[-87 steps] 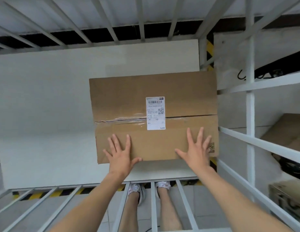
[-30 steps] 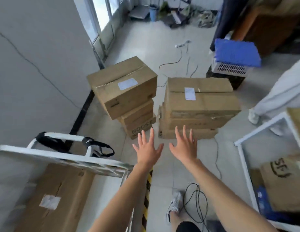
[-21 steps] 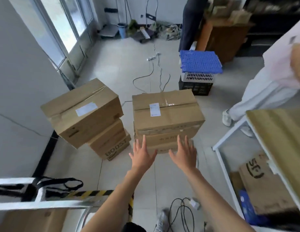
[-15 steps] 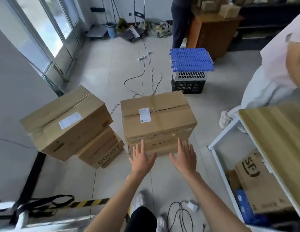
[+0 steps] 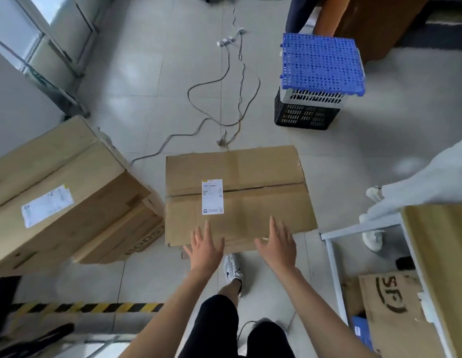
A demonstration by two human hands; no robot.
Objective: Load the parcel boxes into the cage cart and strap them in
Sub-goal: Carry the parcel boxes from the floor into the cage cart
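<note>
A brown parcel box [image 5: 250, 192] with a white label tops a stack on the floor straight ahead. My left hand [image 5: 205, 248] and my right hand [image 5: 277, 245] hover over its near edge, palms down, fingers spread, holding nothing. A second stack stands to the left, topped by a large tilted labelled box [image 5: 57, 192] over a printed box [image 5: 126, 233]. A black strap [image 5: 31, 339] and part of the white cart frame show at the bottom left; the cage cart is otherwise out of view.
Cables [image 5: 224, 99] trail across the tiled floor behind the box. A blue perforated board lies on stacked crates [image 5: 317, 81] at the back right. A white rack [image 5: 338, 267] with a wooden top holds cardboard at right. Another person's legs [image 5: 418, 182] stand beside it. Yellow-black floor tape [image 5: 83, 307] lies near my feet.
I have turned away from the cage cart, where I pushed a box in, and stepped up to the floor stacks. My open hands have come down to the middle box's near edge.
</note>
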